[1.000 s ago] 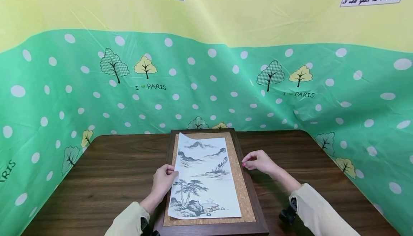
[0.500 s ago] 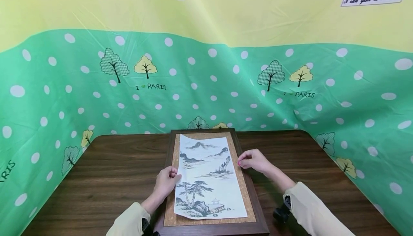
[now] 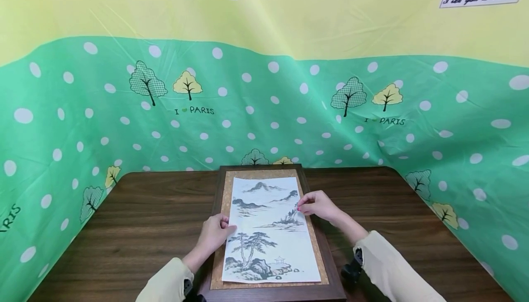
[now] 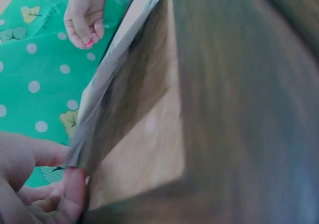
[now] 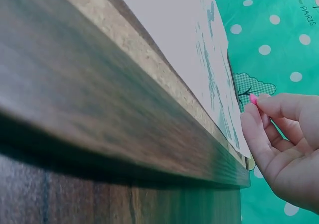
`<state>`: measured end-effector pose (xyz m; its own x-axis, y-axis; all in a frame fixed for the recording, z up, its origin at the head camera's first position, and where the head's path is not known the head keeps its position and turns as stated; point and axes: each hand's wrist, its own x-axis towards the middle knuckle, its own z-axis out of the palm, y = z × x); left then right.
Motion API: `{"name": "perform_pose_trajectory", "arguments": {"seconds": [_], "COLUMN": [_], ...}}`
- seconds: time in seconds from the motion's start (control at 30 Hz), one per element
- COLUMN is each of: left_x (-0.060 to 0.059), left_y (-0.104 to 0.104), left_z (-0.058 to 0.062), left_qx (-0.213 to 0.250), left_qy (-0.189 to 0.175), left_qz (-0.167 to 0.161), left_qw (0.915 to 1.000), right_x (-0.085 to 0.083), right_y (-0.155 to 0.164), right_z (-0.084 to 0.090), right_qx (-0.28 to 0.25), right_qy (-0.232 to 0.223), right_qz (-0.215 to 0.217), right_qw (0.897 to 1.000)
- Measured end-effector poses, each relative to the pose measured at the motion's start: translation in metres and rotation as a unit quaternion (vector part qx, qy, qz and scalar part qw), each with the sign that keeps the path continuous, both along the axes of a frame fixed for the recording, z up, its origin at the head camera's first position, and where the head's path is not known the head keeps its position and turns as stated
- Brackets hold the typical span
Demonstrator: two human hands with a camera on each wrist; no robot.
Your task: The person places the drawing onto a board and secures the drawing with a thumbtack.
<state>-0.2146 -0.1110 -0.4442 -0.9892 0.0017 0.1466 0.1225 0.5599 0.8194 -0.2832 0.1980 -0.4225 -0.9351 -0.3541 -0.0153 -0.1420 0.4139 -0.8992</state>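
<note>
A white sheet of paper (image 3: 268, 242) printed with an ink landscape lies over the cork board (image 3: 217, 274). My left hand (image 3: 212, 235) pinches the sheet's left edge, thumb on top. In the left wrist view, the paper (image 4: 107, 77) stands lifted off the cork (image 4: 149, 149) along that edge, beside the left fingers (image 4: 75, 189). At the sheet's right edge, my right hand (image 3: 318, 205) pinches a small pink push pin (image 5: 253, 99) between thumb and fingertip. The right hand (image 5: 281, 149) is close above the paper; whether the pin touches it is hidden.
A dark wooden frame (image 3: 326, 265) borders the cork board. It lies on a dark wood-grain table (image 3: 157, 210). Behind and at the sides hangs a green and yellow printed cloth (image 3: 264, 95).
The sheet has shifted right over the cork, and its top-left corner lies flatter. My left hand has moved slightly right with it. My right hand has moved left to the sheet's right edge.
</note>
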Motion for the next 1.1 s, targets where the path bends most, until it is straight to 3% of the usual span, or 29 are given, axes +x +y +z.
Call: {"name": "perform_pose_trajectory", "arguments": {"seconds": [0.17,0.37,0.5,0.6,0.73,1.1], "left_x": [0.002,-0.002,-0.007,-0.01,-0.012,-0.011], "left_y": [-0.012,-0.027,-0.038,-0.045,-0.053,-0.055], "left_z": [0.007,0.01,0.004,-0.002,-0.01,-0.013], "left_qx": [-0.04,-0.148,-0.189,-0.198,-0.186,-0.165], "left_qy": [-0.011,0.051,0.087,0.094,0.077,0.046], "left_qz": [-0.02,-0.018,-0.042,-0.063,-0.077,-0.075], "left_qw": [0.9989,0.9875,0.9772,0.9737,0.9765,0.9824], "right_x": [-0.004,-0.011,-0.016,-0.02,-0.028,-0.058], "right_y": [-0.004,-0.012,-0.021,-0.027,-0.035,-0.067], "right_z": [-0.002,-0.001,0.002,0.003,0.001,-0.002], "right_qx": [0.006,0.021,0.022,0.016,0.01,0.0], "right_qy": [-0.001,0.005,0.009,0.004,-0.008,-0.051], "right_qz": [0.013,0.021,0.025,0.027,0.028,0.0], "right_qw": [1.0,1.0,0.999,0.999,1.0,0.999]}}
